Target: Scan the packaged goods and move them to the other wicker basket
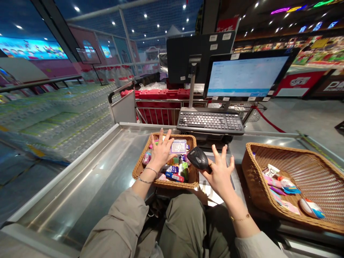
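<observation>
My left hand [160, 149] is raised over the left wicker basket [139, 165], pinching a small clear plastic packet [178, 147] between thumb and fingers. Below it the basket holds several colourful snack packs [176, 170]. My right hand [220, 171] grips a black barcode scanner [198, 158] with thumb and palm while its other fingers fan out; the scanner's head points toward the packet. A second, larger wicker basket [309, 168] stands at the right with a few wrapped snacks [282, 186] inside.
A keyboard [210, 122] and a lit till screen [245, 76] stand behind the baskets on the steel checkout counter [88, 179]. Red shopping baskets [161, 95] are stacked beyond. Shrink-wrapped bottle packs [53, 118] fill the left side.
</observation>
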